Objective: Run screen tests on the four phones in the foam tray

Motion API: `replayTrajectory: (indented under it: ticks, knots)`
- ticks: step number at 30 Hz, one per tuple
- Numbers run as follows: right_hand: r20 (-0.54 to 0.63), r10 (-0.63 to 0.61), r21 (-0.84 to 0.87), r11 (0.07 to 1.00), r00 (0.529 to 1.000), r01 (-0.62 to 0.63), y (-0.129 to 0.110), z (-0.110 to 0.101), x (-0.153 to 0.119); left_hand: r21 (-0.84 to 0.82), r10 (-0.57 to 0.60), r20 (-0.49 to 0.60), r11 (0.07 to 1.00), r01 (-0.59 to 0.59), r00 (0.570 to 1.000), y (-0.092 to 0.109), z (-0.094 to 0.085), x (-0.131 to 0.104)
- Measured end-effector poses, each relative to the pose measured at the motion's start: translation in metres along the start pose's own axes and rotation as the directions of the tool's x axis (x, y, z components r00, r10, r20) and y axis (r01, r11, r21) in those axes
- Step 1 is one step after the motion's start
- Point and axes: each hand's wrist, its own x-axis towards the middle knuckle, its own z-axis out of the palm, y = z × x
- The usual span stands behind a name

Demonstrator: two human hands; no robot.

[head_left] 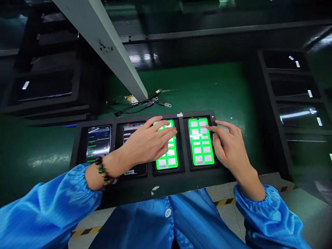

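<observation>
Several smartphones lie face up in the cut-outs of a black foam tray (181, 119). My left hand (146, 141), a beaded bracelet (102, 171) at its wrist, reaches over the dark-screened second phone (136, 172). Its outstretched fingers lie over the upper part of the third phone (171, 160), whose screen shows green with white blocks. At the rightmost phone (198, 145), lit in the same pattern, my right hand (229, 145) points its index finger at the upper right of the screen. That hand holds nothing, fingers apart. The leftmost phone (98, 143) shows a dark screen with green text.
Black USB cables (145, 105) lie behind the tray, by the foot of a grey metal post (114, 52). Stacked black trays (49, 88) stand at the left. Another black tray (275, 103) with dark phones lies at the right, on the green bench top (202, 86).
</observation>
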Motion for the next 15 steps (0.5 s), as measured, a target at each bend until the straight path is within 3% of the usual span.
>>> replayTrajectory:
  ticks: [2, 4, 6, 7, 9, 11, 12, 13, 15]
  knots:
    - [-0.057, 0.042, 0.056, 0.998, 0.997, -0.039, -0.002, 0.001, -0.005, -0.02, -0.071, -0.012, 0.997, 0.071, 0.997, -0.003, -0.011, -0.012]
    - [-0.099, 0.087, 0.122, 0.99, 0.991, -0.074, -0.004, 0.002, -0.011, -0.034, -0.214, -0.011, 0.976, 0.214, 0.977, -0.009, -0.026, -0.04]
    - [-0.095, 0.106, 0.184, 0.979, 0.99, -0.087, -0.008, 0.004, -0.017, -0.017, -0.414, 0.01, 0.91, 0.415, 0.91, -0.017, -0.04, -0.085]
    - [-0.084, 0.105, 0.211, 0.974, 0.991, -0.085, -0.009, 0.006, -0.02, -0.002, -0.532, -0.04, 0.847, 0.532, 0.846, -0.02, -0.044, -0.111]
    - [-0.066, 0.105, 0.259, 0.962, 0.992, -0.084, -0.011, 0.011, -0.023, 0.024, -0.738, -0.142, 0.664, 0.747, 0.66, -0.023, -0.046, -0.166]
    - [-0.07, 0.119, 0.296, 0.951, 0.99, -0.093, -0.012, 0.015, -0.023, -0.043, -0.909, -0.147, 0.401, 0.915, 0.391, -0.02, -0.037, -0.213]
    - [-0.072, 0.128, 0.308, 0.946, 0.989, -0.099, -0.012, 0.017, -0.022, -0.13, -0.966, -0.084, 0.252, 0.959, 0.243, -0.016, -0.03, -0.231]
    - [-0.076, 0.131, 0.317, 0.943, 0.988, -0.101, -0.011, 0.018, -0.021, -0.203, -0.988, 0.009, 0.151, 0.968, 0.156, -0.01, -0.023, -0.245]
    - [-0.081, 0.119, 0.322, 0.943, 0.99, -0.087, -0.01, 0.019, -0.016, -0.262, -0.996, 0.056, 0.059, 0.963, 0.076, 0.002, -0.008, -0.257]
